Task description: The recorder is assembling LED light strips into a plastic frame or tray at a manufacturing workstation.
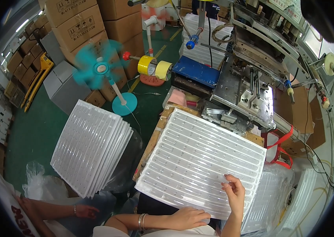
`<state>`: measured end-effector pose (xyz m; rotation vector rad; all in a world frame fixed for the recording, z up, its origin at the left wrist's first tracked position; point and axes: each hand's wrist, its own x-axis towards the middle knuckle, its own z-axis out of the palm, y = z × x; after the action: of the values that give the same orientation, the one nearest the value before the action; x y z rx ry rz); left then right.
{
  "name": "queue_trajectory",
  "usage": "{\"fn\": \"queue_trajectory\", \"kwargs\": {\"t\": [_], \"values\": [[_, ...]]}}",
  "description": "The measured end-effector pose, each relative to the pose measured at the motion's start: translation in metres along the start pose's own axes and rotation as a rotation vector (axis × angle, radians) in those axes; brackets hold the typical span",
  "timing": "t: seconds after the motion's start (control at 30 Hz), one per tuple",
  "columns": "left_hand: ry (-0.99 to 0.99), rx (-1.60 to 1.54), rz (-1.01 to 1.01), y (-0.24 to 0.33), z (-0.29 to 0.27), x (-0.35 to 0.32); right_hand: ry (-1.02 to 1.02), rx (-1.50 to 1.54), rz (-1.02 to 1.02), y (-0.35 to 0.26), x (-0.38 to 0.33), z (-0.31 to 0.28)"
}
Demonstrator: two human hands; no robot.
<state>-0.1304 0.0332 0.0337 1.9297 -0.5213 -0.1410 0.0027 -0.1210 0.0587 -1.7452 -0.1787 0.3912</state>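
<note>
Both hands (pixel 188 218) are at a grooved tray (pixel 155 189) holding small pieces (pixel 192 160).

"How does the left hand (pixel 189 218) sit, from where you're standing?"

"Back upward, its left fingers (pixel 202 215) close together, slightly bent and pointing across to the right. The left forearm (pixel 162 223) lies behind those fingers, nearly level."

"And the right hand (pixel 237 193)?"

"Beyond the left fingers and off to their right, apart from them. The right fingers (pixel 236 181) are bent, tips turned leftward. Below them the right forearm (pixel 232 227) runs steeply back toward the body."

"Is either one gripping?"

"I honestly can't tell that from here."
</note>
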Motion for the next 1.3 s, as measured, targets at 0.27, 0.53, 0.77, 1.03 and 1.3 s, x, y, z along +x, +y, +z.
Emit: {"fn": "queue_trajectory", "kwargs": {"t": [0.27,0.53,0.77,1.03,1.3], "values": [[-0.003,0.022,-0.001,-0.0002,-0.0002,0.0,-0.005,-0.009,0.005,0.0005,0.001,-0.0002],[-0.005,0.024,-0.009,0.0003,-0.0014,-0.0004,-0.011,-0.018,0.018,0.0006,0.0011,0.0006],[-0.011,0.018,-0.019,-0.0006,-0.0007,-0.0014,-0.022,-0.019,0.007,0.0036,0.0015,-0.0001],[-0.011,0.012,-0.02,-0.002,-0.0014,0.0001,-0.011,-0.024,0.034,0.0004,0.0034,0.0017],[-0.002,0.031,-0.021,-0.0039,-0.0005,-0.0018,-0.023,-0.015,0.021,0.0022,0.0043,0.0035]]}}
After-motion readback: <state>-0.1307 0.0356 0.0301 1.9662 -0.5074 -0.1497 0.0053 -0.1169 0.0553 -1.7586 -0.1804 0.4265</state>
